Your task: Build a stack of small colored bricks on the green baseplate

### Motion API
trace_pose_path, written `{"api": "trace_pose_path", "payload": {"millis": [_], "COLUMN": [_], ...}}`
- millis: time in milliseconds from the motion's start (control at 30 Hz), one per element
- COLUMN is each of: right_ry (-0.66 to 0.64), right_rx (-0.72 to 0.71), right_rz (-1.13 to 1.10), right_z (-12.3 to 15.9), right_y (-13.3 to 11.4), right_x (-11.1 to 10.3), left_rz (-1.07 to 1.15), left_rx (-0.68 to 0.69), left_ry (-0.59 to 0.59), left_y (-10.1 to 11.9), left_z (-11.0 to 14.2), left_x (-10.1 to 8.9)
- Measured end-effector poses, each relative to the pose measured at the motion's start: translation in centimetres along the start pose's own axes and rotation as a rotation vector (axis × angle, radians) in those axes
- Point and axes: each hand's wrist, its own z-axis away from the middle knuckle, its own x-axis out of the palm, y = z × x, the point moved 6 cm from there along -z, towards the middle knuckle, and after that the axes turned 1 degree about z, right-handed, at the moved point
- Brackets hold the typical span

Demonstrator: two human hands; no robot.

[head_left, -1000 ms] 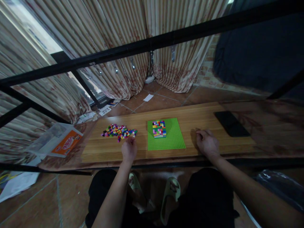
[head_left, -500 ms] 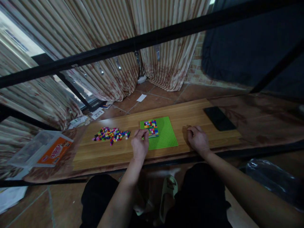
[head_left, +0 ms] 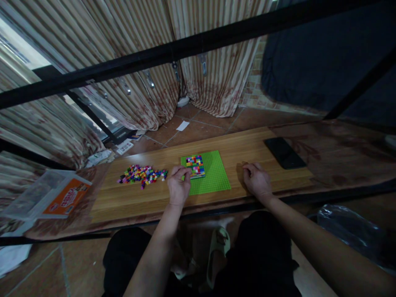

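Note:
A flat block of many-coloured toy bricks (head_left: 196, 165) sits on the left part of a green studded baseplate (head_left: 216, 171). My left hand (head_left: 178, 187) is at the block's near left corner, thumb and fingers pinched together. Whatever may be between those fingertips is too small to make out. Left of it, a heap of loose toy bricks (head_left: 140, 175) in mixed colours lies spread out. To the right of the baseplate, my right hand (head_left: 257, 180) rests on the wooden board (head_left: 133, 202) with its fingers curled in, and nothing shows in them.
A black tablet-like slab (head_left: 284, 152) lies at the board's right end. At the far left stands a clear plastic box (head_left: 51, 196) with an orange label. A dark metal bar (head_left: 161, 53) crosses above the board, in front of striped curtains (head_left: 133, 29).
My left hand has shifted slightly left, away from the brick block, so more of the block shows. The right hand stays where it was. The whole view has moved a little.

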Motion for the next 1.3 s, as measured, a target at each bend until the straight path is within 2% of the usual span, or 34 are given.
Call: {"api": "trace_pose_path", "payload": {"millis": [467, 733, 1000, 1067, 1133, 1200, 1300], "right_ry": [0.006, -0.003, 0.015, 0.016, 0.016, 0.014, 0.007], "right_rx": [-0.005, -0.005, -0.008, -0.021, -0.022, -0.011, -0.008], "right_rz": [-0.024, -0.003, 0.008, 0.01, 0.017, 0.032, 0.042], "right_z": [0.0, 0.0, 0.1, 0.1, 0.2, 0.2, 0.1], "right_y": [-0.1, 0.0, 0.0, -0.1, 0.0, 0.1, 0.1], "right_x": [-0.1, 0.1, 0.0, 0.0, 0.1, 0.1, 0.2], "left_rz": [-0.117, -0.155, -0.326, -0.323, -0.317, -0.343, -0.459], "left_rx": [0.175, 0.288, 0.294, 0.258, 0.159, -0.014, -0.336], "left_ry": [-0.033, -0.017, -0.092, -0.049, 0.035, 0.102, 0.075], "left_y": [0.6, 0.0, 1.0, 0.8, -0.5, -3.0, -7.5], "left_z": [0.8, 1.5, 1.7, 1.9, 2.2, 2.6, 3.2], "left_x": [0.1, 0.7, 0.6, -0.3, -1.6, -3.1, -4.7]}}
